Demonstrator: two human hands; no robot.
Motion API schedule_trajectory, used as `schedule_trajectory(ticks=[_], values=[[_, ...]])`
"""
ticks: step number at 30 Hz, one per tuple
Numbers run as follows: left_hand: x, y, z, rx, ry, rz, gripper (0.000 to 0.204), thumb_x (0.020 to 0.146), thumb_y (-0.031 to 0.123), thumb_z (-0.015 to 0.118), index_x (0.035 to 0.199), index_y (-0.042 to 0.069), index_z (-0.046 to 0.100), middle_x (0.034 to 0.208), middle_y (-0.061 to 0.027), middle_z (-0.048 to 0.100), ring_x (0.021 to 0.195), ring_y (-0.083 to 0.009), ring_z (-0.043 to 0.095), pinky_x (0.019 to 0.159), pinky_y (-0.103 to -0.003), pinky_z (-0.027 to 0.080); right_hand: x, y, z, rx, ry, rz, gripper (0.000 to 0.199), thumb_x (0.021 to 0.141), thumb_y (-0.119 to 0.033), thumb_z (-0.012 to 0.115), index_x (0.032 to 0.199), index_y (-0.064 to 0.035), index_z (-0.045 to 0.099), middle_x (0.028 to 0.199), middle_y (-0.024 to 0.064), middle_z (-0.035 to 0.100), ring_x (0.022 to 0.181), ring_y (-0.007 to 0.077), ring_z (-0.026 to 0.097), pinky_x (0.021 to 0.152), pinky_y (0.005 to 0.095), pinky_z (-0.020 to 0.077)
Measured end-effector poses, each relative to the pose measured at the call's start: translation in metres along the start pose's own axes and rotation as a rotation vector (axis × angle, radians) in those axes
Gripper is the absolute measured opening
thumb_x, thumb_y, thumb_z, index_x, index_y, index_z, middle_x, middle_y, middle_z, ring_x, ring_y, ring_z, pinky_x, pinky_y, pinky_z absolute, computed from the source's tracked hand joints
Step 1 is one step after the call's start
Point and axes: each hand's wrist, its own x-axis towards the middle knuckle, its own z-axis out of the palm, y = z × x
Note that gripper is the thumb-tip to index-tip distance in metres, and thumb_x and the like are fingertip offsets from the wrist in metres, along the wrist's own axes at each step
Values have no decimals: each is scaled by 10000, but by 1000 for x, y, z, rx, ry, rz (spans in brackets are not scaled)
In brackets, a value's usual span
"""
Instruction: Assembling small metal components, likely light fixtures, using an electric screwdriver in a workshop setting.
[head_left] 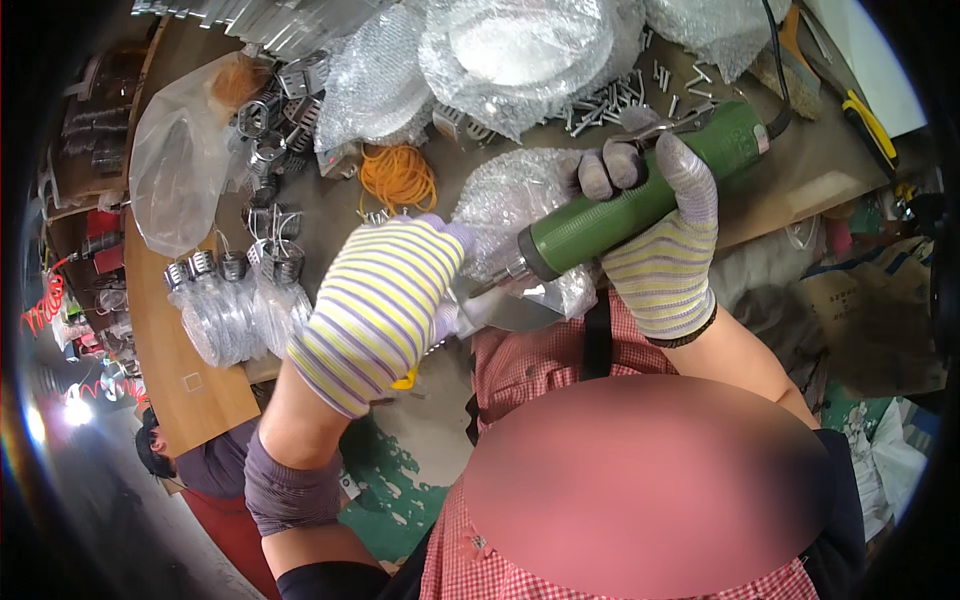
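Observation:
My right hand [660, 250], in a striped glove with grey fingertips, is wrapped round a green electric screwdriver [610, 230]. The tool slants down to the left, its bit close by my left hand [380, 300]. In its striped glove, that hand is closed at the near edge of the table on a shiny curved metal piece [530, 312], partly hidden by the fingers. Whether the bit touches a screw there cannot be made out. Just behind the metal piece lies a bubble-wrapped item [510, 195].
Orange rubber bands [397, 178] lie beyond my left hand, with metal brackets [265, 150] and wrapped parts [225, 315] leftward. Loose screws [610, 105] and bubble-wrapped bundles [520, 50] lie at the back. Yellow-handled cutters [870, 130] are far right. Another person [215, 465] is at lower left.

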Motion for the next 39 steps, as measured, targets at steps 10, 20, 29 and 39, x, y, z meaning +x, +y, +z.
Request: schedule_trajectory(ticks=[10, 20, 29, 39], values=[[10, -35, -16, -117, -13, 20, 218, 781, 115, 695, 984, 44, 665, 892, -111, 658, 873, -271, 641, 824, -374, 483, 1, -2, 8, -1, 62, 85, 331, 928, -317, 600, 1193, -125, 545, 738, -12, 422, 714, 168, 450, 985, 408, 379], [-64, -97, 30, -352, 280, -619, 195, 796, 3, 695, 990, 12, 684, 815, -40, 656, 724, -93, 577, 698, -261, 495, -3, -3, 10, -73, 33, 93, 319, 912, -329, 625, 1148, -137, 528, 746, -31, 358, 727, 142, 421, 972, 387, 386], [-60, -105, 69, -58, 389, -650, 142, 783, 65, 709, 914, 42, 659, 804, -99, 636, 693, -226, 618, 676, -343, 510, 2, -6, 13, -47, -4, 138, 311, 901, -305, 646, 1127, -131, 523, 749, -30, 364, 729, 130, 425, 1000, 351, 372], [-76, -104, 82, -47, 637, -586, 156, 847, 55, 670, 999, 23, 659, 899, -133, 673, 756, -250, 636, 734, -353, 514, 5, -7, 9, -13, -15, 119, 303, 895, -265, 660, 1113, -86, 551, 749, -12, 405, 722, 147, 444, 1013, 389, 393]])
